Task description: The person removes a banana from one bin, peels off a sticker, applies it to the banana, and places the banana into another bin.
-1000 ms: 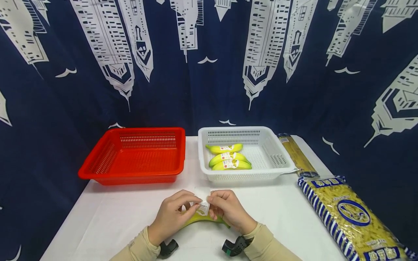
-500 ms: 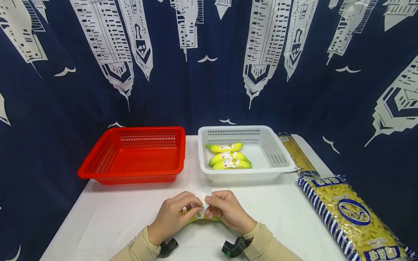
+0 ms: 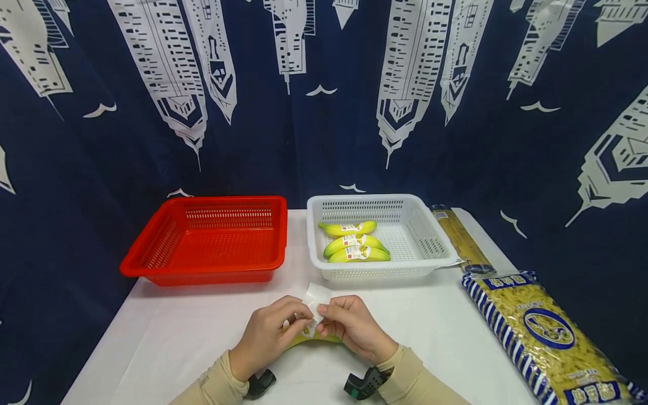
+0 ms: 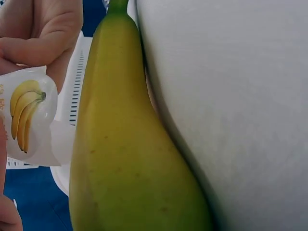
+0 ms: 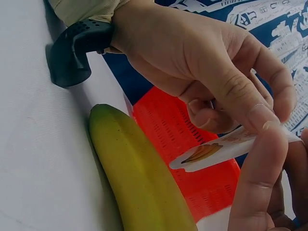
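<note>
A yellow-green banana lies on the table below both hands, its stem end at the top of the left wrist view. Above it, a white sticker printed with bananas is held between the hands, apart from the peel. My left hand pinches the sticker between thumb and forefinger; the right wrist view shows this grip from the side. My right hand also pinches the label piece at its other side. A blank white strip, seemingly backing paper, sticks up between the fingers. Fingers partly hide where sticker and strip meet.
Behind the hands stand a red basket at left and a white basket at right. Three labelled bananas lie in the white one. Packaged noodles and a long narrow pack line the table's right side.
The sticker has twisted and shifted between the fingers, and the blank white strip now stands up more plainly beyond them. Both hands stay almost in place above the banana.
</note>
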`<move>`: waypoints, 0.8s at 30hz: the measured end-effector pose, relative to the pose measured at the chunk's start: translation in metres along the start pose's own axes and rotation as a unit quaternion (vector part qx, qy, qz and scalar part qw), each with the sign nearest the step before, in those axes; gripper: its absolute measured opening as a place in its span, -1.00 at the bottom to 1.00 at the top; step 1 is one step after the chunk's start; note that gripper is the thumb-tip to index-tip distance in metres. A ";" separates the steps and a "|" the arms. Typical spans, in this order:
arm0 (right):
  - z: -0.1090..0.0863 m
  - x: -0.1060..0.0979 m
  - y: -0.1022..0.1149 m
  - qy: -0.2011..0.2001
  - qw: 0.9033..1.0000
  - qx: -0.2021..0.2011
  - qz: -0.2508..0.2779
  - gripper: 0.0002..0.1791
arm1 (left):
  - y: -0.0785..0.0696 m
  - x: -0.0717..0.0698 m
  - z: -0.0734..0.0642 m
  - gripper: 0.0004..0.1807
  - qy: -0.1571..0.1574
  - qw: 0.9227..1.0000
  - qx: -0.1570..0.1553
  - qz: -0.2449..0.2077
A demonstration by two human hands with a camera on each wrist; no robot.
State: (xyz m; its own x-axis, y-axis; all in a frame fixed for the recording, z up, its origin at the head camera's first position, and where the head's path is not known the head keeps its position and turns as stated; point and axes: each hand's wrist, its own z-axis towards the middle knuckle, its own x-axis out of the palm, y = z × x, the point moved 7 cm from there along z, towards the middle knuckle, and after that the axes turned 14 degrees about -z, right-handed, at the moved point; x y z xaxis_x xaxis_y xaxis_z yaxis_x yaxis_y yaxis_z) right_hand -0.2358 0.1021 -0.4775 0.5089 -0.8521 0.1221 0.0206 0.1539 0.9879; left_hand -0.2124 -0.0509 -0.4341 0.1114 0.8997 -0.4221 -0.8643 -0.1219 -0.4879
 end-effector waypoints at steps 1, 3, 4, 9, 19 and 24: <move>0.000 0.000 0.000 -0.001 1.000 0.001 -0.001 -0.75 | 0.000 0.000 0.000 -0.70 0.001 1.000 -0.003 0.002; 0.000 -0.001 -0.001 -0.003 1.000 0.004 -0.001 -0.75 | 0.001 0.000 0.000 -0.70 0.002 1.000 -0.005 0.001; 0.001 -0.001 -0.001 -0.004 1.000 0.005 -0.001 -0.75 | 0.001 0.000 0.000 -0.70 0.003 1.000 -0.007 0.000; 0.000 -0.001 -0.003 -0.006 1.000 0.012 -0.001 -0.75 | 0.001 0.000 0.000 -0.72 0.007 1.000 -0.009 0.005; 0.001 -0.008 -0.005 -0.031 0.999 0.019 0.015 -0.70 | 0.001 -0.007 0.001 -0.77 -0.024 1.000 -0.007 0.017; 0.000 -0.018 -0.004 -0.074 0.997 0.024 0.017 -0.67 | -0.003 -0.015 0.001 -0.83 -0.059 0.998 0.030 -0.013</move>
State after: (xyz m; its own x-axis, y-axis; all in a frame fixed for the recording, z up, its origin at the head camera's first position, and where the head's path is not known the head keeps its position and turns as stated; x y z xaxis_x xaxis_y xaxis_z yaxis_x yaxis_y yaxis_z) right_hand -0.2451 0.1168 -0.4834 0.3756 -0.9120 0.1649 -0.0379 0.1626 0.9860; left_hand -0.2119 -0.0631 -0.4255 0.0793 0.9459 -0.3147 -0.8899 -0.0751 -0.4500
